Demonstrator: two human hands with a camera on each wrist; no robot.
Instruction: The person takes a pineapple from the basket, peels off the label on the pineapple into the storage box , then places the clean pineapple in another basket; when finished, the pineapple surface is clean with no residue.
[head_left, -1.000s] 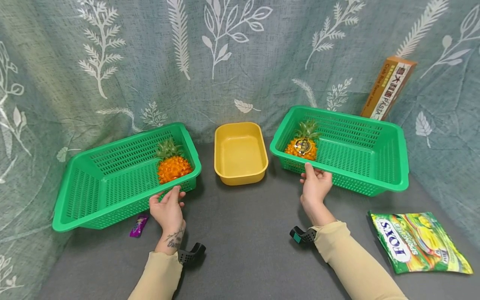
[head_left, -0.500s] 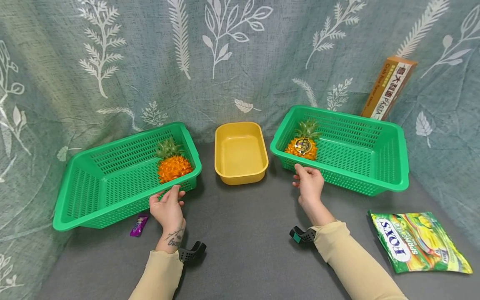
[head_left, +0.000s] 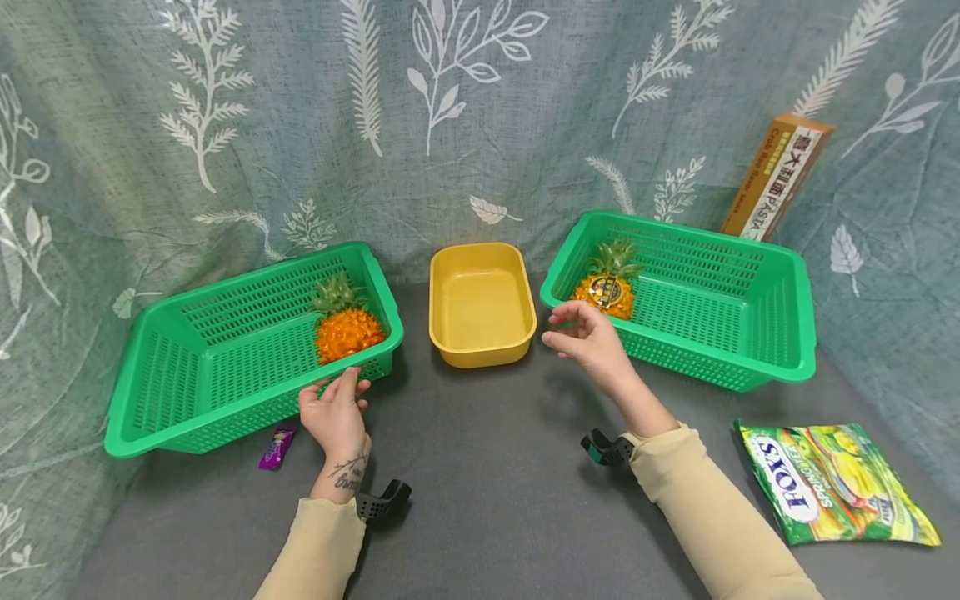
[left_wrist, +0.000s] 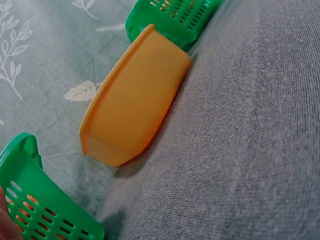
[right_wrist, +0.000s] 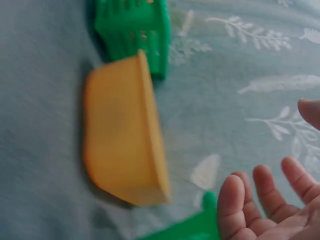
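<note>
At the near rim of the left green basket (head_left: 247, 408), my left hand (head_left: 333, 412) pinches the edge between thumb and fingers; part of that grip is hidden. An orange pineapple (head_left: 348, 333) with green leaves lies in this basket's right end. My right hand (head_left: 592, 346) is raised just off the front left corner of the right green basket (head_left: 697, 358), holding nothing. Its fingers are loosely spread in the right wrist view. A second pineapple (head_left: 611, 296), with a round label, lies in the right basket's left end. Between the baskets stands a yellow tub (head_left: 482, 358).
A purple-wrapped candy (head_left: 278, 447) lies by the left basket's front side. On the right is a green Fox's candy bag (head_left: 840, 483). A pasta box (head_left: 776, 179) leans behind the right basket, against the patterned curtain (head_left: 525, 108).
My right hand has left the right basket's front rim, moving left and up as its fingers opened out. My left hand has stayed at the left basket's rim.
</note>
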